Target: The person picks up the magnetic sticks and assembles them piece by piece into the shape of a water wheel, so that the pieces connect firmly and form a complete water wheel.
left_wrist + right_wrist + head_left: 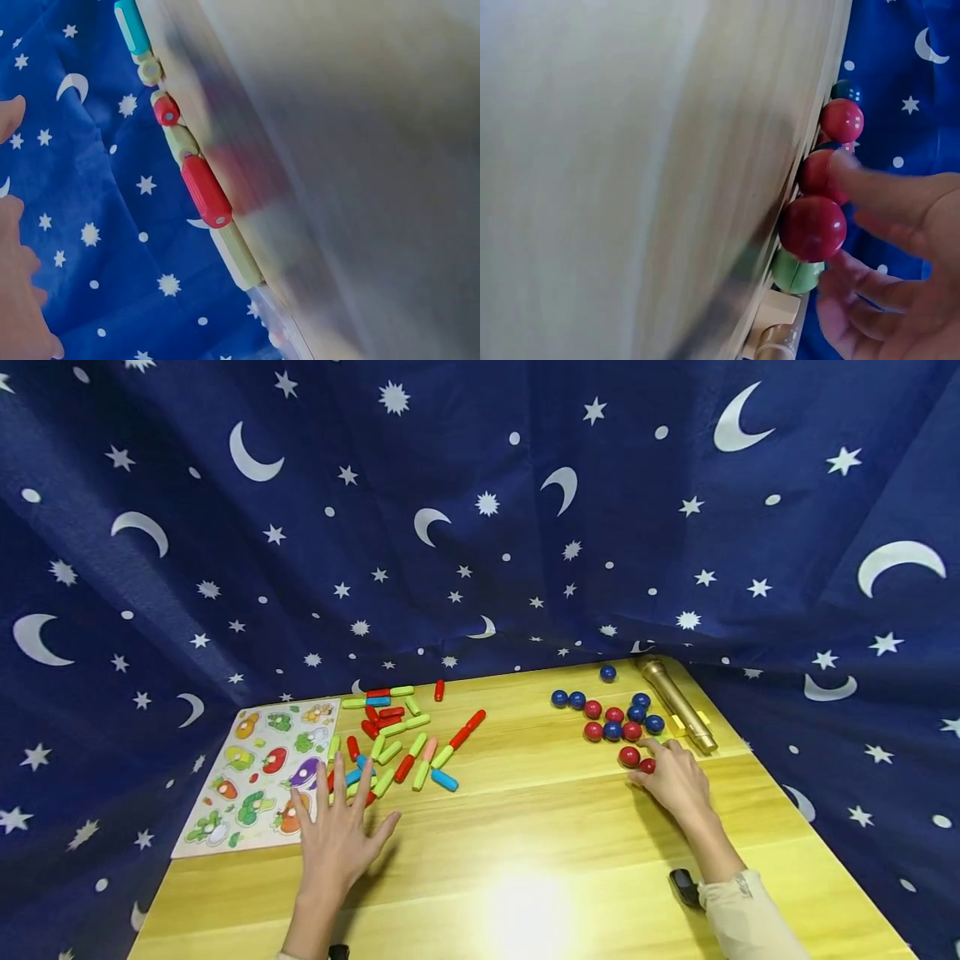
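My left hand (pixel 337 839) is spread with straight fingers over the near side of a group of coloured capsule-shaped sticks (pixel 405 767), beside the picture board's right edge. Parts of that hand (pixel 19 277) show at the left wrist view's edge, apart from a red stick (pixel 206 191). On the right, my right hand (pixel 675 777) reaches over a small red ball (pixel 647 766), its thumb and fingers parted around it. The right wrist view shows the fingertips right at the near red ball (pixel 812 229), with the thumb overlapping a red ball behind it.
A vegetable picture board (pixel 240 777) lies at the left. Blue balls (pixel 636 714) and red balls cluster at the back right, beside a gold tube (pixel 678 706) on yellow supports. A green rounded thing (pixel 796 271) is near the right fingers. A starry curtain (pixel 480 527) borders the table.
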Available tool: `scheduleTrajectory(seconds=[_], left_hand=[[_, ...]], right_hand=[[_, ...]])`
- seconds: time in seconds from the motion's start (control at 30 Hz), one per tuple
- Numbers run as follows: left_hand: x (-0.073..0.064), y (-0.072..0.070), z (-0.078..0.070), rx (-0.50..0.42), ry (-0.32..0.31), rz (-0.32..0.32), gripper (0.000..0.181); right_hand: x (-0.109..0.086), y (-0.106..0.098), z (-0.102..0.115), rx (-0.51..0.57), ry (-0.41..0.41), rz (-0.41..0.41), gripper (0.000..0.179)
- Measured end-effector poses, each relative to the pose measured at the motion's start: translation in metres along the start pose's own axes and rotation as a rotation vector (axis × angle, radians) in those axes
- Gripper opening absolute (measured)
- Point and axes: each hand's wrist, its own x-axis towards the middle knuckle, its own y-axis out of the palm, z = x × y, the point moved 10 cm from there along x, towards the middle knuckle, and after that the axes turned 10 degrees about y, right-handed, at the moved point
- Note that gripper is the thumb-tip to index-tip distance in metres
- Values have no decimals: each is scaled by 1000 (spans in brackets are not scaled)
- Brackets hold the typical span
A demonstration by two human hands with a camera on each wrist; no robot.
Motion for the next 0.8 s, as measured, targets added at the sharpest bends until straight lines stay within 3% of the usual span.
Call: scheduleTrajectory(seconds=[0.2, 0.3, 0.4, 0.5, 0.57, 0.67, 0.8], left_hand=[[1, 1, 2, -2, -14, 17, 90], [6, -1, -3, -22, 9, 20, 90], [21, -4, -14, -84, 81, -5, 85], [51, -3, -33, -166, 207, -42, 67], [69, 6, -46, -212, 285, -33, 51], [89, 31, -64, -235, 365, 46, 39], [99, 67, -80, -206, 404, 188, 42]], right_hand=[[-3, -5, 6, 29, -55, -37, 24], [-9, -6, 9, 33, -79, -46, 20], [-17, -4, 18, 30, -112, -19, 20], [-26, -2, 35, 30, -165, 21, 18], [-34, 4, 50, 28, -217, 59, 16], [-50, 17, 75, 23, -316, 119, 15], [-69, 32, 106, 33, -435, 191, 16]])
